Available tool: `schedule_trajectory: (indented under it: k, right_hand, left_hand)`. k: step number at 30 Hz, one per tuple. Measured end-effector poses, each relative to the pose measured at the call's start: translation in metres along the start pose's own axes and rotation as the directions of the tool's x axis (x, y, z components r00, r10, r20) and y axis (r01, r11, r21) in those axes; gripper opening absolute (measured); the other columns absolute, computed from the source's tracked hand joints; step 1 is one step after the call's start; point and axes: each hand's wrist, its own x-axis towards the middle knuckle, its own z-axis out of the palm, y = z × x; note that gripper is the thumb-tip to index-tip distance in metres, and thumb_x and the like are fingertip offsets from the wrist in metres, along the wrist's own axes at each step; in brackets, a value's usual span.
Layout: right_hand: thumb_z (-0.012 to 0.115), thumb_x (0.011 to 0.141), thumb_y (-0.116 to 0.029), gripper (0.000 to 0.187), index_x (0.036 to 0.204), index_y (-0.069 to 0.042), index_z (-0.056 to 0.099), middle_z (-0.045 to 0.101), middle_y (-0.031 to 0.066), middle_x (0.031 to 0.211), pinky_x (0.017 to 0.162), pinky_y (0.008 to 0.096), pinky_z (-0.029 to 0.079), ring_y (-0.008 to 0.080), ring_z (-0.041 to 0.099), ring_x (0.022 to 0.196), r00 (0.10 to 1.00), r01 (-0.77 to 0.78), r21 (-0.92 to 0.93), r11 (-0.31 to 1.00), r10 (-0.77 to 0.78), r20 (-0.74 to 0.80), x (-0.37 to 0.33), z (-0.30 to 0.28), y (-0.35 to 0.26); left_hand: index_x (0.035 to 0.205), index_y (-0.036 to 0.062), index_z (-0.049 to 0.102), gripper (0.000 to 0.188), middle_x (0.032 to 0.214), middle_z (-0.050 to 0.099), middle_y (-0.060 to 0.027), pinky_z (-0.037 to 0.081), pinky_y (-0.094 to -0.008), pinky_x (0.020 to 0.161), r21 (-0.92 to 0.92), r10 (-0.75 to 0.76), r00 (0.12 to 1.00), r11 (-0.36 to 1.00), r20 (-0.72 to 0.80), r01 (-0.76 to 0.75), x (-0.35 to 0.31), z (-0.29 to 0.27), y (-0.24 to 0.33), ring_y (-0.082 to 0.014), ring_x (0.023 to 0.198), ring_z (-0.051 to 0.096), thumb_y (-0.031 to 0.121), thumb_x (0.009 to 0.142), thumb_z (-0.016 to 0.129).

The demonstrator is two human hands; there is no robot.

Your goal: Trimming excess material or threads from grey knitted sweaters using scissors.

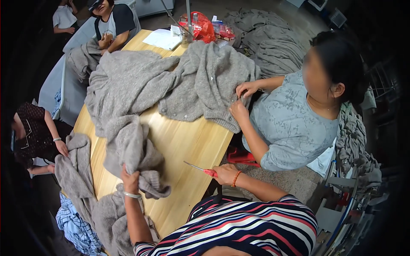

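My left hand [130, 179] is closed on a grey knit sweater [128, 141], gripping it near a ribbed edge at the left part of the table. The bunched cloth hangs around the fingers. In my right hand [226, 174], over the table's right front edge, is a pair of red-handled scissors [210, 172]. Their slim metal blades look closed and point left toward the sweater, apart from it. Beyond, a buttoned grey cardigan [209, 81] lies spread out, its edge held by both hands of a co-worker [294, 115] on the right.
The wooden table [183, 141] bears more grey knitwear [115, 217] at the near left. Papers [164, 39] and a red plastic bag [200, 26] are at the far end. A person [36, 136] on the left handles another garment. Grey garments [269, 40] are heaped behind the table.
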Motion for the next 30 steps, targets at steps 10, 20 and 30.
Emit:
schedule_trajectory:
  k: [10,20,30]
  right_hand:
    - [0.059,0.089,-0.041,0.037,0.11,-0.012,0.066,0.069,0.0226,0.087,0.072,0.0528,0.053,0.0422,0.067,0.082,1.0,-0.005,-0.008,1.0,0.005,-0.03,0.017,-0.013,0.018]
    - [0.064,0.087,-0.034,0.032,0.109,-0.01,0.064,0.067,0.0246,0.082,0.067,0.0537,0.052,0.0436,0.066,0.076,0.895,-0.157,0.181,0.971,0.217,-0.39,0.033,-0.031,0.069]
    - [0.063,0.089,-0.041,0.038,0.11,-0.01,0.068,0.069,0.022,0.087,0.073,0.052,0.053,0.0417,0.067,0.081,0.925,-0.339,0.191,0.921,0.363,-0.109,0.05,-0.035,0.065]
  left_hand:
    - [0.115,-0.0013,0.063,0.036,0.111,0.066,-0.0088,0.048,-0.0334,0.089,-0.057,0.608,0.75,0.785,0.26,-0.617,0.127,0.159,0.285,-0.0185,0.101,0.06,0.007,0.08,0.062]
    - [0.135,-0.001,0.049,0.061,0.122,0.061,-0.0081,0.043,-0.0321,0.101,-0.704,0.635,0.695,0.66,0.336,-0.263,0.241,0.336,0.291,-0.0171,0.112,0.056,0.005,0.077,0.068]
    - [0.156,0.0217,0.017,0.107,0.156,0.026,-0.0196,0.016,-0.068,0.111,0.962,0.282,0.943,0.254,-0.177,0.105,0.368,0.225,0.046,-0.0384,0.145,0.023,0.04,0.072,0.081]
